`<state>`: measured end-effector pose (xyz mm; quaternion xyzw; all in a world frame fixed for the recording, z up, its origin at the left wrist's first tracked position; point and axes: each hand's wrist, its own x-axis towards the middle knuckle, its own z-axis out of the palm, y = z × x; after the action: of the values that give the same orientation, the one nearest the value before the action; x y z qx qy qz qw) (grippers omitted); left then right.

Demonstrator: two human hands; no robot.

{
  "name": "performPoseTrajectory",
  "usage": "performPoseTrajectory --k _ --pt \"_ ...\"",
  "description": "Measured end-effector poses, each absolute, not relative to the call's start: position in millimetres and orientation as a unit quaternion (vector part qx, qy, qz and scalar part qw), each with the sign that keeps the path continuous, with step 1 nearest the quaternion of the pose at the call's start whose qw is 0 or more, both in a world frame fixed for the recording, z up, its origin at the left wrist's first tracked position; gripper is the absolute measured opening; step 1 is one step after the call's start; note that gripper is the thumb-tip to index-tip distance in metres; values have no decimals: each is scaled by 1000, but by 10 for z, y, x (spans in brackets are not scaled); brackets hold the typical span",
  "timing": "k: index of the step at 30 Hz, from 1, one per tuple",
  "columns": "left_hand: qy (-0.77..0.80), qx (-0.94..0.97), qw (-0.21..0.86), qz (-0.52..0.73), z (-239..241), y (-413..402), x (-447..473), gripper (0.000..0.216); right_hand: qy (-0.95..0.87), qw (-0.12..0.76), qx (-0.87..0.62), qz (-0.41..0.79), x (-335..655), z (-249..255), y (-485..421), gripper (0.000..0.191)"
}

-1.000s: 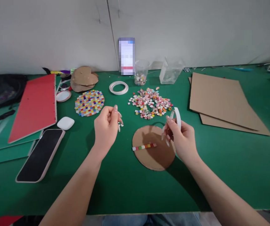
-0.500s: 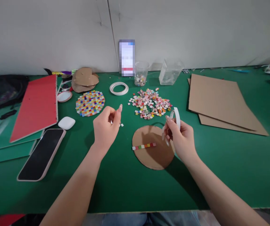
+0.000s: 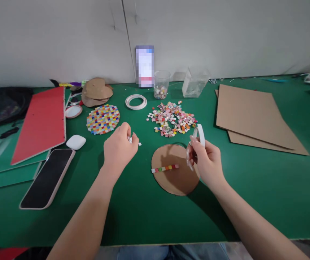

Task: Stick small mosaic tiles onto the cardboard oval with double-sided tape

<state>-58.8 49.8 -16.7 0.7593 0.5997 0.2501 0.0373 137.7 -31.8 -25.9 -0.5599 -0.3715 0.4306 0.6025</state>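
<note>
My right hand (image 3: 207,155) grips a narrow roll of white tape (image 3: 200,135) between thumb and fingers, above the right side of a round cardboard disc (image 3: 182,186). Across the disc's left half runs a short row of coloured mosaic tiles (image 3: 165,168). To the left of the disc, my left hand (image 3: 121,144) is closed, with its fingers curled down and partly hidden. Small white pieces (image 3: 140,144) lie by its fingertips; what the fingers hold, if anything, I cannot make out. Beyond the disc spreads a loose pile of small square tiles (image 3: 172,119).
A tile-covered disc (image 3: 103,119), a white tape ring (image 3: 136,102), a plastic cup (image 3: 161,85) and a clear box (image 3: 195,83) stand behind. Cardboard sheets (image 3: 247,115) lie right. A phone (image 3: 46,178), white case (image 3: 76,142) and red board (image 3: 41,124) lie left.
My left hand has lowered slightly towards the table, its thumb coming down beside the white pieces. The right hand, still with the tape roll, has shifted only a little left.
</note>
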Motion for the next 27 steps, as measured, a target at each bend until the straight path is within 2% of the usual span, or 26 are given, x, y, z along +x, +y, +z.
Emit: performPoseTrajectory --k 7,11,14,17,22,27 --pt "576 762 118 271 -157 493 -585 18 -389 574 -547 469 1370 -251 -316 40" --pt "565 761 125 292 -180 490 -575 6 -411 547 -526 505 1371 -223 -319 41" --pt "524 763 190 326 -167 425 -518 20 -427 526 -512 528 1352 -222 -330 40" --pt "440 790 300 303 -142 293 -416 33 -432 502 -502 556 1325 -230 -341 40" --pt "344 814 412 223 -153 90 -269 30 -484 467 -463 577 1306 -255 -354 41" --pt "324 803 443 233 -186 39 -225 25 -510 456 -461 566 1312 -285 -366 40"
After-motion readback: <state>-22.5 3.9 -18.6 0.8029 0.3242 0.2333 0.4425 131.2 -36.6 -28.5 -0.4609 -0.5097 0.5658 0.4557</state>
